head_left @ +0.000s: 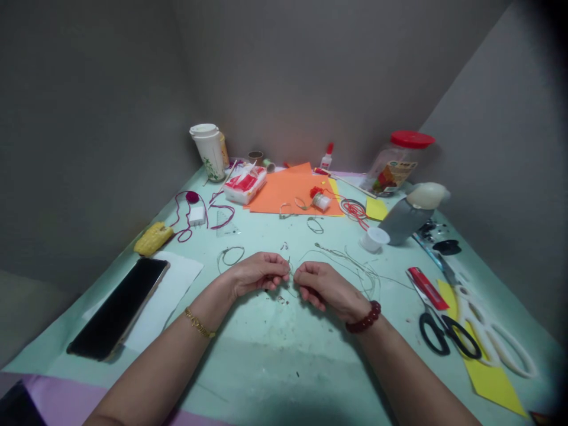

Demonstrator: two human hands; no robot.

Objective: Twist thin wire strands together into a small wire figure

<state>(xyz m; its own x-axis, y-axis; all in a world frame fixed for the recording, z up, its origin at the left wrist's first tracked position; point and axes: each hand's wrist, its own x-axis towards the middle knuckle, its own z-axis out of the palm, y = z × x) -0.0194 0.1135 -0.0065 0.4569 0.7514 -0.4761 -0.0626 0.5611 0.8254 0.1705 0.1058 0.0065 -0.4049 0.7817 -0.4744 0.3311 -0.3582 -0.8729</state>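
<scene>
Both hands meet over the middle of the table, a small gap between their fingertips. My left hand (262, 273) is closed in a pinch on a thin greenish cord (290, 273). Opposite it, my right hand (320, 284) pinches the same cord; the fingers hide much of it. Dark crumbs and scraps lie on the table beneath. A looped cord (232, 255) rests left of my left hand. Beyond my right hand, several long pale cords (350, 257) lie in a loose bundle. Another small cord loop (315, 225) sits farther back.
At left are a phone (119, 307), a yellow corn-like piece (153, 238) and purple yarn (192, 197). Black-handled scissors (448, 331), white-handled scissors (483, 331) and a red lighter (428, 288) lie right. Orange paper (288, 186), a tissue pack (245, 182) and a red-lidded jar (397, 165) are behind.
</scene>
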